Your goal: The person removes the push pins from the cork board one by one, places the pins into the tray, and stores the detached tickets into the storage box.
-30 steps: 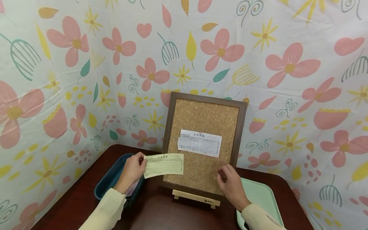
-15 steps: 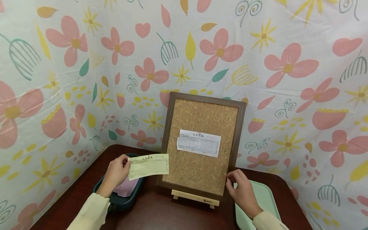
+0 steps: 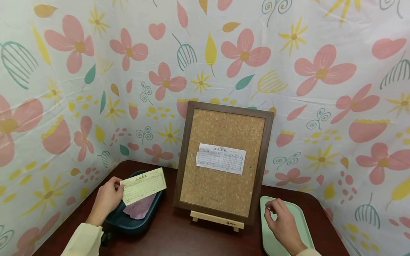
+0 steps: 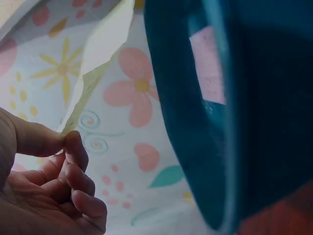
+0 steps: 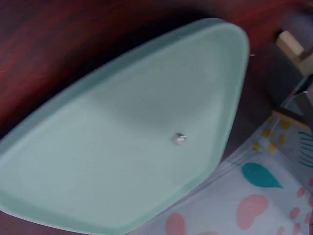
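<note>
Two hands are on my feed, and from this far off I start with the left hand, which pinches a yellow slip by one end between thumb and fingertip. That grip is closed right down on the paper; the other fingers are loosely bent. In the head view the slip covers part of a dark blue bin, with a piece of pink paper lying inside it below the slip.

Midway across the dark red table, I have a framed cork board leaning back on a wooden stand. A white printed form lies slightly tilted against the cork.

Farther right, the right hand is above a pale green tray, thumb and forefinger curved toward each other around a small gap. I cannot tell whether their tips hold anything. My right wrist view shows one small shiny object on that tray.
</note>
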{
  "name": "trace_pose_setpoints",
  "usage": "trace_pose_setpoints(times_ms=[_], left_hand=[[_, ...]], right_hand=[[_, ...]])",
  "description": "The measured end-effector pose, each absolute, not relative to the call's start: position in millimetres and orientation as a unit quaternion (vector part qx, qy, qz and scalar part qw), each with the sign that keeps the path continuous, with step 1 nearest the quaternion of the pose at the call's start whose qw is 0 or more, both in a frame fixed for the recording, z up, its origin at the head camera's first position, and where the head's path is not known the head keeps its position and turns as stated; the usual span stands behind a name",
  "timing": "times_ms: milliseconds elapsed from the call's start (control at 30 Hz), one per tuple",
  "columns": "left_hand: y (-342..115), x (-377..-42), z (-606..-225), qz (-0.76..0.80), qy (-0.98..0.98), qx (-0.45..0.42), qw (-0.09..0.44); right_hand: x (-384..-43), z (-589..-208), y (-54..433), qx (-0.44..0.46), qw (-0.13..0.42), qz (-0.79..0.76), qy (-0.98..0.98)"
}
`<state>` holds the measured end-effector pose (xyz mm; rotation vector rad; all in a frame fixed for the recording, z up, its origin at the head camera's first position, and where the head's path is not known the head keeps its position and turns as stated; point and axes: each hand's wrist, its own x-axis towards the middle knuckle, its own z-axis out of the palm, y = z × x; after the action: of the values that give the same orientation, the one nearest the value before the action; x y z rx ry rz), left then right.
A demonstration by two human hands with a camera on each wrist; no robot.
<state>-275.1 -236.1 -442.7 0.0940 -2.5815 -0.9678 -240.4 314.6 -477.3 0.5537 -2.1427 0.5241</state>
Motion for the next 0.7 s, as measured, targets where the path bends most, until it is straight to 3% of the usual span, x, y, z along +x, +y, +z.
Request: trace_pose_setpoints(times_ms=[167, 367, 700], left_hand=[[-251, -271, -451, -0.327, -0.927, 0.052, 0.174], [-257, -272, -463, -0.309, -0.941, 0.069, 0.124], [-253, -274, -470, -0.308, -0.944, 0.073, 0.091]], right_hand=[[-243, -491, 328, 0.223, 0.419, 0.202, -0.857], [-242, -506, 340, 0.184, 0.368, 0.193, -0.891], [-235, -525, 350, 0.084, 0.159, 0.217, -0.959]])
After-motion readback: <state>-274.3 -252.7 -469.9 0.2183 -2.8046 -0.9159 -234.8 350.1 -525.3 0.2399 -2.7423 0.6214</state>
